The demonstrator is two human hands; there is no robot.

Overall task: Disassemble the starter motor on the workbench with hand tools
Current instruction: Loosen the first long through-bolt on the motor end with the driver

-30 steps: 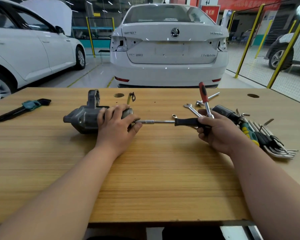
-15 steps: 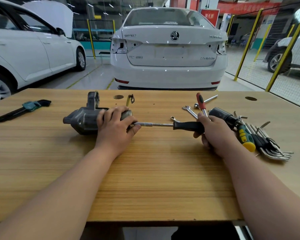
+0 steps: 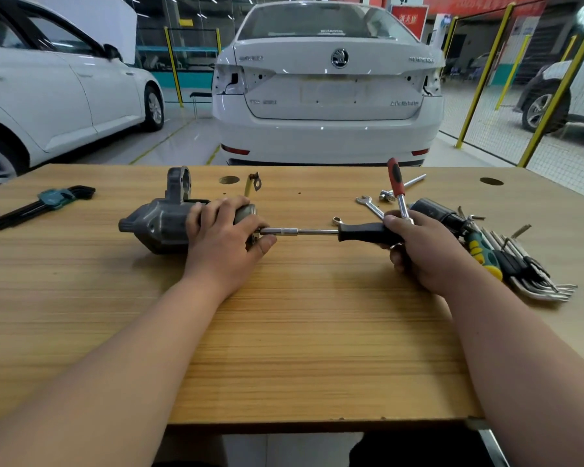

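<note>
Head view on my feed showed the starter motor [image 3: 162, 227] lying on its side on the wooden workbench [image 3: 284, 332], left of centre, with its mounting flange standing up on the far side. The left hand [image 3: 223, 241] lay over the motor's right end, fingers curled round the body and thumb low by the end face. The right hand [image 3: 422, 254] gripped the black handle of a socket driver [image 3: 361, 232]. Its steel shaft ran level to the left and met the motor's end just beside the left thumb. A red-handled ratchet [image 3: 395, 180] stood tilted up from the top of that same hand (I could not tell whether the fingers held it too or it was joined to the driver).

Near the left edge of the bench I saw a hex key set [image 3: 48, 200] in a green holder, well apart from the motor. A small metal tab [image 3: 254, 183] lay just beyond the motor. Just beyond the driver's handle lay a small open-ended wrench [image 3: 370, 205]. Right of the hand lay a black cylindrical part [image 3: 432, 210], a green and yellow screwdriver [image 3: 482, 254] and a fanned bunch of loose hex keys [image 3: 540, 284]. A white car [image 3: 327, 96] stood tail-on beyond the bench.
</note>
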